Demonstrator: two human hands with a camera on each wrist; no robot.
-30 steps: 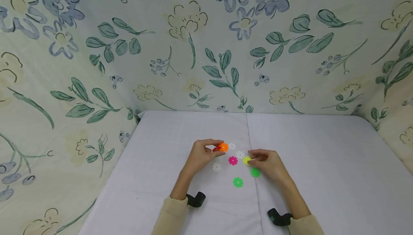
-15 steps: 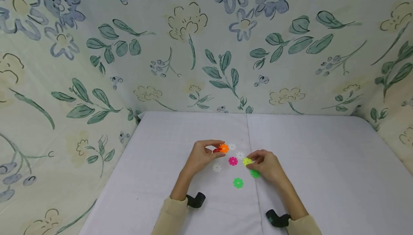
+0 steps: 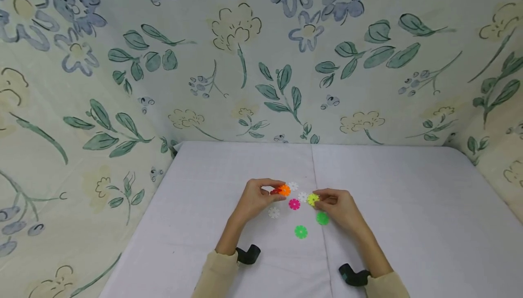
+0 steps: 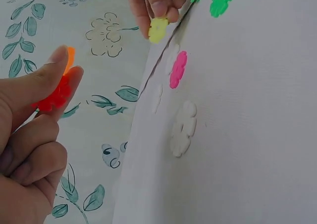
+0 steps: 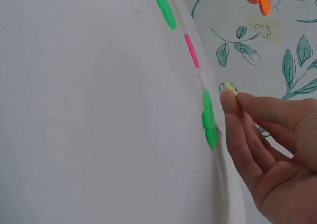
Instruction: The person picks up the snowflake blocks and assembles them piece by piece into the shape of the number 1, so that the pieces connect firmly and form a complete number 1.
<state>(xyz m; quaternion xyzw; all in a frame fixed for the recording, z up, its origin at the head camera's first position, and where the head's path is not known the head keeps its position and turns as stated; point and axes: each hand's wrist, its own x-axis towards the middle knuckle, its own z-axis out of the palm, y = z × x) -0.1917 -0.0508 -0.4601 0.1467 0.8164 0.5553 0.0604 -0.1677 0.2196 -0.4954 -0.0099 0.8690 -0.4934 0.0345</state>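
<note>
Near side: black wrist mounts (image 3: 248, 255) and cream sleeves (image 3: 215, 273), toward the table's (image 3: 204, 207) near edge, which is out of frame. Next, the near green disc (image 3: 301, 232), flat, mid-table between left and right edges. Second green disc (image 3: 322, 218) lies just below the right hand (image 3: 338, 206), slightly toward the table's right edge. Near white disc (image 3: 274, 212) is leftward; pink disc (image 3: 294, 204) in between.

Change: yellow disc (image 3: 313, 199) shows more of its face than half a second ago. Right wrist view has it raised off the cloth, pinched between thumb and fingertips. Means each hand now has a piece up.

Middle white disc (image 3: 302, 196) sits just beside yellow. Left hand (image 3: 255, 198) holds about where it was, pinching an orange disc (image 3: 284, 190) plus red piece (image 4: 55, 95); they look joined, can't tell how the slots mate. Far white disc (image 3: 293, 186) beyond, nearest the table's far edge.

Materials: discs thin, round, notched like petals, likely stiff plastic. Cloth white, matte, creased front to back. Floral curtain (image 3: 184, 84) behind.
</note>
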